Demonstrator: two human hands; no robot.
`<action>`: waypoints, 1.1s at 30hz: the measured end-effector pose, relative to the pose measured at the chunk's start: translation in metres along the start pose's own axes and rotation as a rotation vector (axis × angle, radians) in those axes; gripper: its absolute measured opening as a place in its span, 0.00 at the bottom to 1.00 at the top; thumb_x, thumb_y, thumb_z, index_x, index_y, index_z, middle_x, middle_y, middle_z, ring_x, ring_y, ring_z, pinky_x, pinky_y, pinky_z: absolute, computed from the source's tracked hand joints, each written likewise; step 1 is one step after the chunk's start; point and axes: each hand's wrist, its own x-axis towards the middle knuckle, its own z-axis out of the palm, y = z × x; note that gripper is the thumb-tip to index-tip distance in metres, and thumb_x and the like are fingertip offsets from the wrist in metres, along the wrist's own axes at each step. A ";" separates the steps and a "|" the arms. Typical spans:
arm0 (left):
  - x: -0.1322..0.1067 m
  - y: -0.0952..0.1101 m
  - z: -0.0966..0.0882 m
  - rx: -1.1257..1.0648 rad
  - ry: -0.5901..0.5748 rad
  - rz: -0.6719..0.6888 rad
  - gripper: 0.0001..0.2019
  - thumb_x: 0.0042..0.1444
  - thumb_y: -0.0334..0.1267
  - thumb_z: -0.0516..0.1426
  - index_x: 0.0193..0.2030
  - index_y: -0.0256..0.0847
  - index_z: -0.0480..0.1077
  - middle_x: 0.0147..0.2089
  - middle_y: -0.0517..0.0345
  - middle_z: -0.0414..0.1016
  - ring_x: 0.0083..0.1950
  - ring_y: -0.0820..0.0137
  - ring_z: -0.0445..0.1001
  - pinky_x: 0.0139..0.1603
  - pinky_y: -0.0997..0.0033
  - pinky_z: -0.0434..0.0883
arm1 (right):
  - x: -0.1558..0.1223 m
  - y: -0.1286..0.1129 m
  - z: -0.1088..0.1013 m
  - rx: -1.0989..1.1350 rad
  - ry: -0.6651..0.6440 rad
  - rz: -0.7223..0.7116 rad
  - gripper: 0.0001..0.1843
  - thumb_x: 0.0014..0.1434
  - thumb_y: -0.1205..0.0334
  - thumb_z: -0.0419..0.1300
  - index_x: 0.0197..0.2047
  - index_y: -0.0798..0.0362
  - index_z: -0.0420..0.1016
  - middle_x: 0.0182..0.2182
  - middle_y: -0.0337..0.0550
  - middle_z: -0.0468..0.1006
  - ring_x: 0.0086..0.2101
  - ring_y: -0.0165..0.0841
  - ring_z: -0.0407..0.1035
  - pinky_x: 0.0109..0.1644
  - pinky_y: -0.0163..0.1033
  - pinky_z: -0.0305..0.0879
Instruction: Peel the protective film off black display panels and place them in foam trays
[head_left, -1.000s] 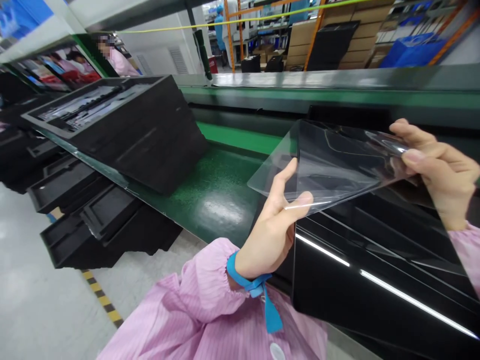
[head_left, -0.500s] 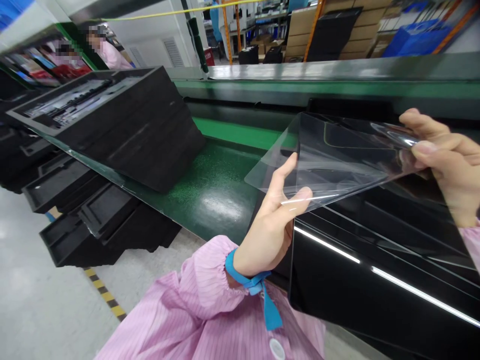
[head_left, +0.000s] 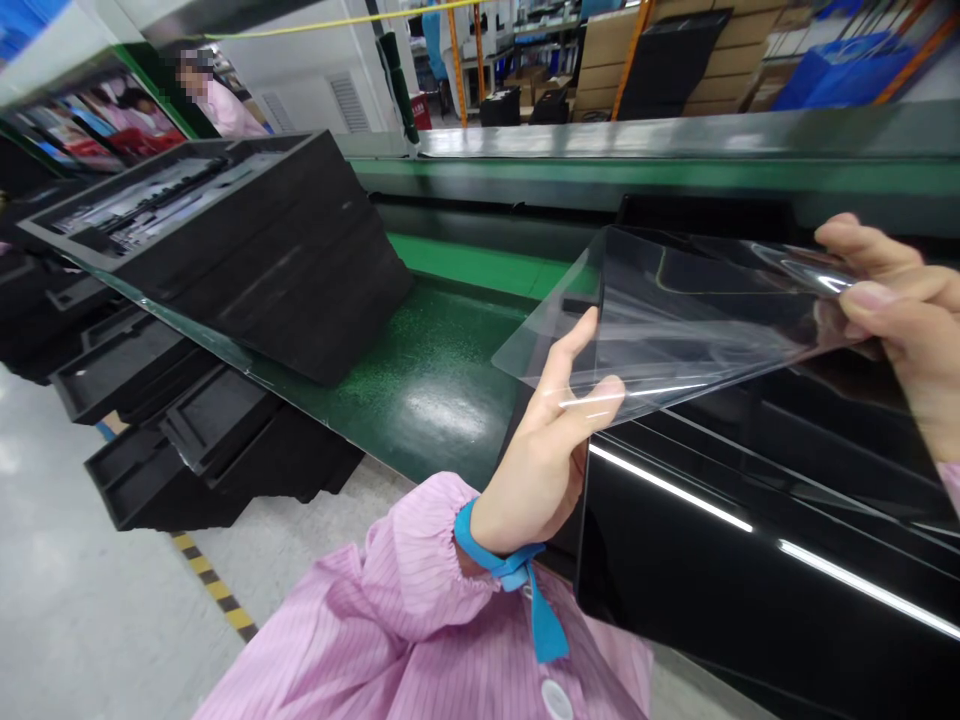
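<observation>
A clear protective film (head_left: 637, 350) lies bent and raised over a glossy black screen panel (head_left: 720, 540) at the lower right. My right hand (head_left: 892, 300) pinches the film's right-hand edge between thumb and fingers. At the panel's left edge is my left hand (head_left: 536, 450), gripping it with the thumb to the front and the lower fingers curled out of sight behind. Its thumb and index finger show against the film, whose left corner sticks out past them. A blue band (head_left: 499, 560) circles my left wrist.
A stack of black foam trays (head_left: 277, 250) stands on the green workbench (head_left: 442, 370) to the left, parts in its top tray. More black trays (head_left: 217, 420) sit lower, beside the bench. A person in pink (head_left: 229, 105) is at the far left; cartons (head_left: 600, 60) stand behind.
My right hand, with the film edge in it, has shifted slightly to the right. My left hand keeps nearly the same place and hold. The view has moved a little.
</observation>
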 end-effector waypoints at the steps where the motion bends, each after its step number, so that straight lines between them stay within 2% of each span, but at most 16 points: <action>1: 0.000 0.001 -0.001 -0.009 0.007 -0.007 0.23 0.56 0.30 0.55 0.58 0.50 0.64 0.67 0.71 0.57 0.70 0.60 0.46 0.69 0.58 0.45 | 0.000 -0.002 0.002 0.001 0.008 -0.046 0.16 0.55 0.56 0.61 0.19 0.48 0.64 0.42 0.24 0.74 0.53 0.32 0.63 0.63 0.43 0.53; 4: 0.001 0.002 -0.010 -0.050 0.044 -0.021 0.21 0.58 0.29 0.51 0.58 0.46 0.64 0.66 0.70 0.59 0.70 0.66 0.44 0.70 0.65 0.41 | 0.001 -0.017 0.011 -0.055 0.050 -0.161 0.14 0.56 0.67 0.60 0.20 0.51 0.65 0.38 0.29 0.75 0.49 0.32 0.66 0.63 0.45 0.55; 7: 0.005 0.001 -0.027 -0.120 0.076 -0.061 0.19 0.60 0.28 0.48 0.55 0.42 0.68 0.60 0.65 0.68 0.70 0.69 0.46 0.70 0.66 0.44 | 0.001 -0.039 0.025 -0.204 0.086 -0.107 0.13 0.55 0.74 0.60 0.22 0.54 0.65 0.39 0.37 0.75 0.48 0.32 0.66 0.62 0.44 0.56; 9: 0.008 -0.002 -0.039 -0.131 0.107 -0.076 0.17 0.59 0.27 0.49 0.50 0.40 0.72 0.56 0.64 0.73 0.70 0.71 0.44 0.70 0.69 0.41 | 0.001 -0.051 0.034 -0.295 0.074 -0.063 0.13 0.54 0.74 0.62 0.21 0.56 0.65 0.40 0.41 0.75 0.48 0.32 0.67 0.62 0.43 0.56; 12: 0.008 -0.006 -0.054 -0.104 0.233 -0.080 0.13 0.56 0.26 0.53 0.41 0.37 0.77 0.51 0.64 0.76 0.69 0.71 0.45 0.70 0.74 0.38 | 0.003 -0.064 0.047 -0.389 0.028 -0.037 0.13 0.52 0.75 0.63 0.20 0.57 0.66 0.40 0.42 0.75 0.47 0.31 0.67 0.60 0.41 0.57; 15: 0.007 -0.009 -0.062 -0.091 0.333 -0.076 0.08 0.52 0.27 0.57 0.31 0.38 0.78 0.46 0.63 0.79 0.69 0.69 0.49 0.69 0.75 0.42 | 0.006 -0.070 0.055 -0.453 -0.006 -0.003 0.12 0.51 0.74 0.64 0.21 0.57 0.68 0.40 0.41 0.75 0.47 0.31 0.67 0.58 0.41 0.58; 19: 0.007 -0.010 -0.069 -0.097 0.332 -0.077 0.09 0.49 0.26 0.58 0.23 0.40 0.77 0.40 0.62 0.81 0.66 0.66 0.57 0.68 0.73 0.49 | 0.007 -0.072 0.058 -0.487 -0.015 0.000 0.13 0.51 0.73 0.64 0.20 0.56 0.67 0.40 0.39 0.75 0.48 0.34 0.67 0.58 0.42 0.58; 22: 0.009 -0.013 -0.073 -0.103 0.306 -0.084 0.11 0.50 0.25 0.56 0.24 0.40 0.77 0.40 0.62 0.81 0.63 0.65 0.62 0.66 0.71 0.55 | 0.007 -0.073 0.058 -0.499 -0.017 0.004 0.13 0.51 0.73 0.64 0.19 0.56 0.67 0.40 0.39 0.75 0.48 0.35 0.66 0.58 0.43 0.58; 24: 0.011 -0.014 -0.076 -0.103 0.291 -0.094 0.12 0.52 0.25 0.55 0.25 0.39 0.78 0.41 0.62 0.81 0.63 0.66 0.63 0.66 0.70 0.56 | 0.007 -0.074 0.059 -0.513 -0.027 0.026 0.13 0.50 0.73 0.64 0.19 0.56 0.67 0.41 0.39 0.75 0.48 0.35 0.66 0.58 0.44 0.57; 28: 0.010 -0.014 -0.075 -0.089 0.233 -0.100 0.10 0.52 0.26 0.55 0.32 0.38 0.78 0.48 0.60 0.79 0.65 0.65 0.59 0.66 0.69 0.54 | 0.005 -0.072 0.058 -0.507 -0.048 0.040 0.13 0.52 0.71 0.63 0.19 0.57 0.66 0.41 0.41 0.75 0.50 0.36 0.65 0.57 0.44 0.56; 31: 0.005 -0.010 -0.070 -0.086 0.170 -0.072 0.11 0.53 0.28 0.56 0.40 0.38 0.77 0.53 0.61 0.75 0.68 0.66 0.53 0.67 0.72 0.52 | 0.005 -0.063 0.054 -0.455 -0.044 0.050 0.11 0.54 0.63 0.62 0.22 0.56 0.69 0.42 0.42 0.74 0.49 0.38 0.66 0.53 0.43 0.58; 33: 0.001 -0.006 -0.064 -0.094 0.128 -0.056 0.16 0.54 0.29 0.54 0.49 0.40 0.74 0.56 0.61 0.73 0.68 0.64 0.53 0.68 0.68 0.50 | 0.007 -0.055 0.049 -0.422 0.001 0.098 0.10 0.58 0.57 0.58 0.31 0.54 0.74 0.44 0.42 0.74 0.46 0.36 0.67 0.49 0.39 0.61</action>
